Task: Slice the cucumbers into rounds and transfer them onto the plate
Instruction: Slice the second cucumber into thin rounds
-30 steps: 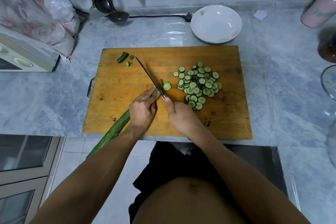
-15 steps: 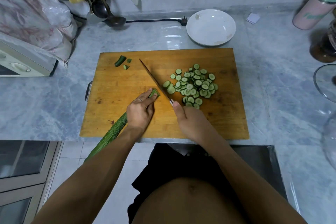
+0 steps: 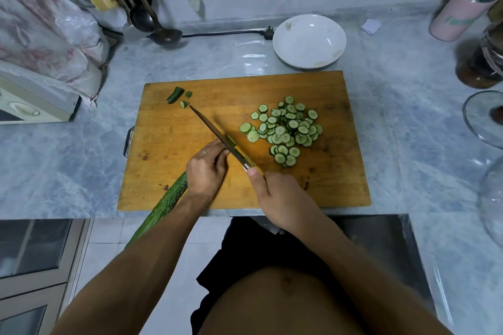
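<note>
Back against the cucumber [image 3: 163,202] on the board [image 3: 168,144] comes the knife [image 3: 217,136], gripped by the right hand [image 3: 283,198], left hand [image 3: 206,168] curled around the cucumber, slices [image 3: 285,130] piled nearby, plate [image 3: 309,40] beyond.

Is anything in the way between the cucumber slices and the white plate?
Nothing visible. The cucumber slices lie on the cutting board, and the plate sits just past the board's far edge. Only bare board and counter lie between them.
</note>
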The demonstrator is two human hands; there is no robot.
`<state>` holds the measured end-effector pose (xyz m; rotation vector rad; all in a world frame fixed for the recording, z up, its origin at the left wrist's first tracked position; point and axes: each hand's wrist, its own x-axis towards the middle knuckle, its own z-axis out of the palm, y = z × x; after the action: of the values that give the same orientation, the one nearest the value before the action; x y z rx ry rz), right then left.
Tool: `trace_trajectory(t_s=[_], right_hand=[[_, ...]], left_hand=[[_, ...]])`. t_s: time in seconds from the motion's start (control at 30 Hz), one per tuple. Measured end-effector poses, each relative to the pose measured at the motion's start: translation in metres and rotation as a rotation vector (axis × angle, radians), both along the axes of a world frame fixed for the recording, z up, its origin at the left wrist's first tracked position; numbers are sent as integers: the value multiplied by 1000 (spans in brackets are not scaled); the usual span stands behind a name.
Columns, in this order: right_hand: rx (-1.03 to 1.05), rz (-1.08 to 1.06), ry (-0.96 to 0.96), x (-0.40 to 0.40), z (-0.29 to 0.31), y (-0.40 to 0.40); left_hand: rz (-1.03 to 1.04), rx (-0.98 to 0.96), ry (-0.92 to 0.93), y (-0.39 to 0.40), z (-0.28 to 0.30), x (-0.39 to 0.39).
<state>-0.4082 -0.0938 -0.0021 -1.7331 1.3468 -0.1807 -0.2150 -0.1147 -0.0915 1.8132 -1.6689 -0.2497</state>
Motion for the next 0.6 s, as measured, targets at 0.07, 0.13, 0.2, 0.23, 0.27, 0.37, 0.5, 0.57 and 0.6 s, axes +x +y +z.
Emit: trace_trajectory(t_s=[0.07, 0.13, 0.2, 0.23, 0.27, 0.37, 0.5, 0.57, 0.6], right_hand=[[7, -3, 8, 0, 0, -2], [12, 1, 14, 1, 1, -3], [12, 5, 16, 2, 3, -5], [10, 7, 19, 2, 3, -5], [9, 8, 22, 3, 3, -6], [15, 10, 23, 3, 3, -7], [-7, 11, 26, 3, 4, -7], [-13, 14, 34, 3, 5, -7], [-13, 16, 34, 3, 5, -7]], left_hand=[[21, 11, 0, 0, 1, -2], [4, -7, -18, 0, 0, -2], [-18, -28, -40, -1, -2, -1], [-25, -30, -46, -1, -2, 0], [-28, -29, -48, -2, -3, 1], [-22, -22, -55, -3, -4, 2], [-8, 12, -40, -4, -5, 1], [1, 19, -30, -4, -4, 1], [-2, 24, -29, -4, -3, 1]])
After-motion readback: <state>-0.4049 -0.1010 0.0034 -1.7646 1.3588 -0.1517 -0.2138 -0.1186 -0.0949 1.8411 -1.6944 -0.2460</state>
